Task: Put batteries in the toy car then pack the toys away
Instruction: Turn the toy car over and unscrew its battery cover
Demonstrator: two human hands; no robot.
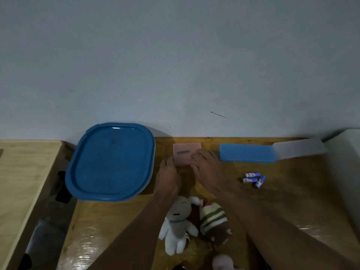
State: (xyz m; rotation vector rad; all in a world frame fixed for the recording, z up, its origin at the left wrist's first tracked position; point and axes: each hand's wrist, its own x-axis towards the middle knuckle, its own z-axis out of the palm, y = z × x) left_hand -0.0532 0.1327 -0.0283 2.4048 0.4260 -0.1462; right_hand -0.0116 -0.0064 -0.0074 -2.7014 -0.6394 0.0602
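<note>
A pink boxy toy (185, 152) with a dark slot on its upper face lies on the wooden table (292, 191) near the wall. My left hand (168, 177) grips its near left corner. Along its right side my right hand (207, 165) holds on, fingers curled over the edge. Three blue-and-white batteries (253, 179) lie loose to the right of my right hand. In front of me lie a white rabbit plush (176, 227), a brown plush in a striped hat (213, 221) and part of a pink plush (222, 262).
A large container with a blue lid (111, 162) stands to the left of the pink toy. A blue case (247, 155) with a white flap (298, 151) lies at the back right. A paler table (19, 182) stands left, across a gap.
</note>
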